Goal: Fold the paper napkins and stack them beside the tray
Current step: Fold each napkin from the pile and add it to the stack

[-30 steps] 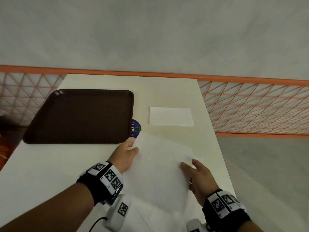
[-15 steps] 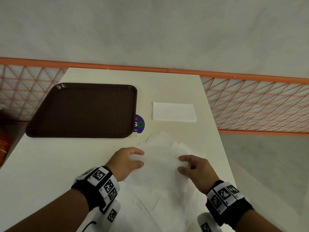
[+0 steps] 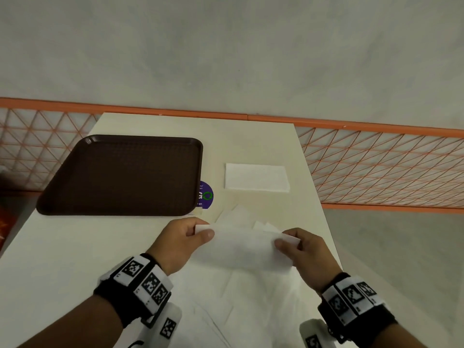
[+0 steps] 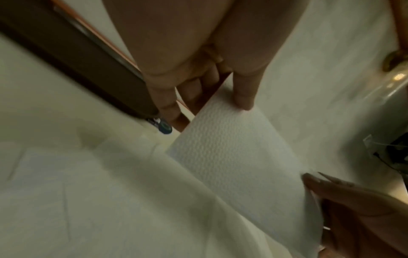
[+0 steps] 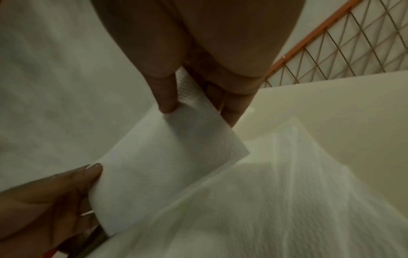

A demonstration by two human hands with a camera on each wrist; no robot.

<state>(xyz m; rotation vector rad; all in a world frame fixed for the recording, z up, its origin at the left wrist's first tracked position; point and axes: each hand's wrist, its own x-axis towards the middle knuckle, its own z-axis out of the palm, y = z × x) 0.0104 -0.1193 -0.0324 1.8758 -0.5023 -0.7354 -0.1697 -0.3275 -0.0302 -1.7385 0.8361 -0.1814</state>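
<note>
A white paper napkin [image 3: 244,247] hangs doubled over between my hands, above a loose pile of unfolded napkins [image 3: 241,305] on the near part of the table. My left hand [image 3: 198,231] pinches its left end between thumb and fingers; in the left wrist view the embossed napkin [image 4: 234,151] curves below the thumb. My right hand [image 3: 288,241] pinches the right end, and the right wrist view shows that end of the napkin [image 5: 163,167] under the thumb. One folded napkin [image 3: 256,177] lies flat to the right of the dark brown tray [image 3: 125,174].
The cream table [image 3: 75,247] is narrow, with its right edge close to my right wrist. An orange mesh fence [image 3: 376,167] runs behind and to the right. A purple round sticker [image 3: 206,195] peeks out from under the tray's right edge.
The sheet that was held up flat a second ago has been brought down and doubled over. Both hands have closed onto its ends, and the view has shifted slightly.
</note>
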